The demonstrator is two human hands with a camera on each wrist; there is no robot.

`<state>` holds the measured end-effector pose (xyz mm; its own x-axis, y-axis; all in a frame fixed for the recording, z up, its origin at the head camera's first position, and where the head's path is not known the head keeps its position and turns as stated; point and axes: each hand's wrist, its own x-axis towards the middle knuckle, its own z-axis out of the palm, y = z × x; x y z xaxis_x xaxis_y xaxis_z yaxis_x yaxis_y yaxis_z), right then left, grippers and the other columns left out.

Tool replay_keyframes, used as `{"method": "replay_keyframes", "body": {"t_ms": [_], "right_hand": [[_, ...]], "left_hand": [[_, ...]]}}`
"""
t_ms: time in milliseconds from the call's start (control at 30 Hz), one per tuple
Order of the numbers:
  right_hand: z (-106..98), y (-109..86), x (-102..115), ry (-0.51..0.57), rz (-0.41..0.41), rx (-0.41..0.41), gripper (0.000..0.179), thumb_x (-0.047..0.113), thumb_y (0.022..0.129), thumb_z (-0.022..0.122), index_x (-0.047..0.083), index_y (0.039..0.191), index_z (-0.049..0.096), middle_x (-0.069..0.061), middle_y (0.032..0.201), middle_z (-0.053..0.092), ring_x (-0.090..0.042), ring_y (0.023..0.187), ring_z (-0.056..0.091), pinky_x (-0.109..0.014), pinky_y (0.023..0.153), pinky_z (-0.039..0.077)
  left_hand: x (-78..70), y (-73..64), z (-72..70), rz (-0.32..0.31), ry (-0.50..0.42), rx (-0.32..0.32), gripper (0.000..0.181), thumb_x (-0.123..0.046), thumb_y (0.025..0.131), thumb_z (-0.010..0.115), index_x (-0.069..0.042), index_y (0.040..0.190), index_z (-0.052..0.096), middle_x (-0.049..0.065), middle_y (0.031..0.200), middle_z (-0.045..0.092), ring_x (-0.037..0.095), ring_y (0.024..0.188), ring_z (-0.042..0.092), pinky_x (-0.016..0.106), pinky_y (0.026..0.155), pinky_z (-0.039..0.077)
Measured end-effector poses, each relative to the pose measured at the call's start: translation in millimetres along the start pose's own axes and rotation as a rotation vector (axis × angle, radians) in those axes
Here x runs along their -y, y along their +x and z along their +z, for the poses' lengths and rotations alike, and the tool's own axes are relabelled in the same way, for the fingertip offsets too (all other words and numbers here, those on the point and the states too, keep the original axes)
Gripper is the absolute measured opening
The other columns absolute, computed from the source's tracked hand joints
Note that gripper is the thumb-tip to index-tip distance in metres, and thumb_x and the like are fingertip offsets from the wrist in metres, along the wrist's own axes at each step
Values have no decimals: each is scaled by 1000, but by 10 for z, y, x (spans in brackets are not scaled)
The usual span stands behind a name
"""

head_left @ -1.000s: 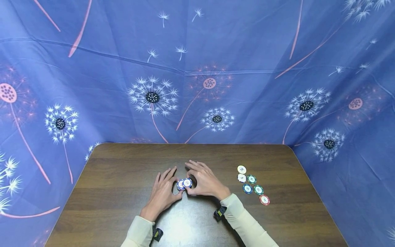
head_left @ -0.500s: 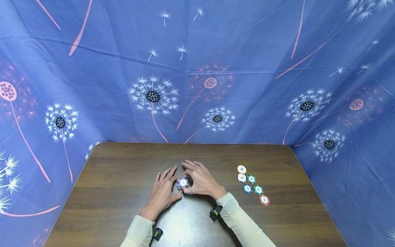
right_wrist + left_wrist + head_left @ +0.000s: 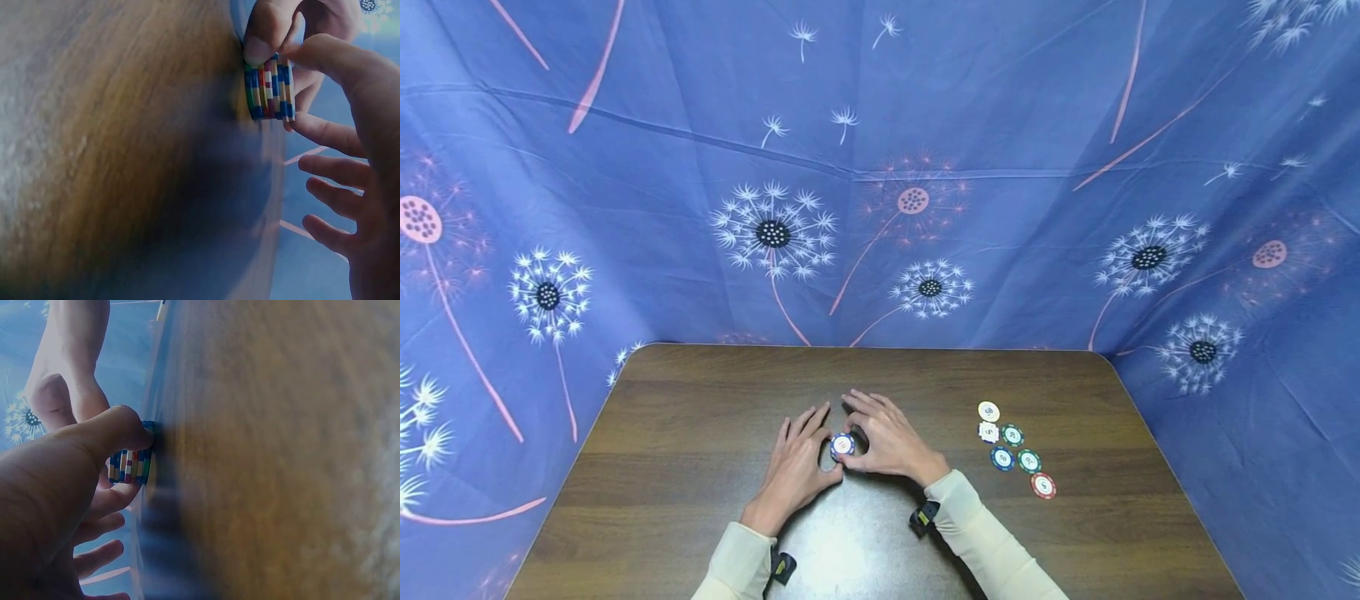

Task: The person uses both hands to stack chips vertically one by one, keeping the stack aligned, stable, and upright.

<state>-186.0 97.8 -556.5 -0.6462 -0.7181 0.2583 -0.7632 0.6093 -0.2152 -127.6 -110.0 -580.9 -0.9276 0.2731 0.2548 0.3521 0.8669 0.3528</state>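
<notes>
- patterned blue cloth (image 3: 1037, 92): hangs at 12 o'clock and down both sides, behind the table edge; it looks well apart from the work.
- wooden table (image 3: 685, 417): a flat surface with a sheen, so chips would probably slide on it easily.
- left hand (image 3: 793, 479): comes in from 8 o'clock, thumb and forefinger curled low round the stack, leaving no gap to speak of; the other fingers spread away.
- right hand (image 3: 891, 442): comes in from 3 o'clock, thumb and forefinger pinching the upper rim, other fingers loose. it stands between the stack and the loose chips.
- chip stack (image 3: 842, 444): upright on the table, near the middle, between both hands. likely light, stiff and hard to break, yet slippery between layers; one careless nudge may shear it. best held by opposite edges, low down, with the rims squared.
- loose chips: flat, well apart from the stack at 3 o'clock. cream (image 3: 988, 411) lies farthest off, white (image 3: 988, 432) at its 6 o'clock, red (image 3: 1043, 485) nearest the person, two green and one blue between.
</notes>
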Motion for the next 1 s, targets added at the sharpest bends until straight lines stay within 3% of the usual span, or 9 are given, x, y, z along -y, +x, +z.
{"method": "replay_keyframes", "body": {"t_ms": [200, 367, 667, 1000], "right_hand": [[-90, -97, -4, 60, 55, -34, 44, 49, 88, 84, 12, 109, 76, -15, 156, 58, -35, 150, 49, -54, 120, 41], [-176, -318, -24, 115, 90, -56, 38, 40, 93, 81, 9, 114, 76, -16, 155, 59, -38, 147, 51, -59, 120, 40], [-268, -911, -108, 113, 208, -123, 27, 32, 93, 84, 14, 112, 76, -13, 151, 62, -39, 144, 54, -61, 117, 43], [-302, -1680, -323, 48, 309, -330, 31, 17, 81, 92, 9, 106, 75, -17, 142, 67, -44, 134, 59, -62, 109, 44]], "left_hand": [[-5, 9, 17, 6, -3, -16, 49, -38, 79, 89, -4, 114, 79, 15, 160, 54, 41, 147, 48, 71, 119, 35], [-6, 18, 23, 11, -10, -27, 47, -37, 77, 91, -6, 111, 79, 15, 158, 56, 41, 146, 50, 71, 117, 36], [-9, 1, 34, -13, -28, -22, 45, -38, 79, 90, -9, 111, 79, 14, 161, 53, 40, 148, 47, 70, 121, 33], [-16, 13, 30, -21, -32, -5, 45, -37, 79, 90, -8, 112, 79, 14, 161, 53, 40, 149, 46, 70, 121, 32]]}}
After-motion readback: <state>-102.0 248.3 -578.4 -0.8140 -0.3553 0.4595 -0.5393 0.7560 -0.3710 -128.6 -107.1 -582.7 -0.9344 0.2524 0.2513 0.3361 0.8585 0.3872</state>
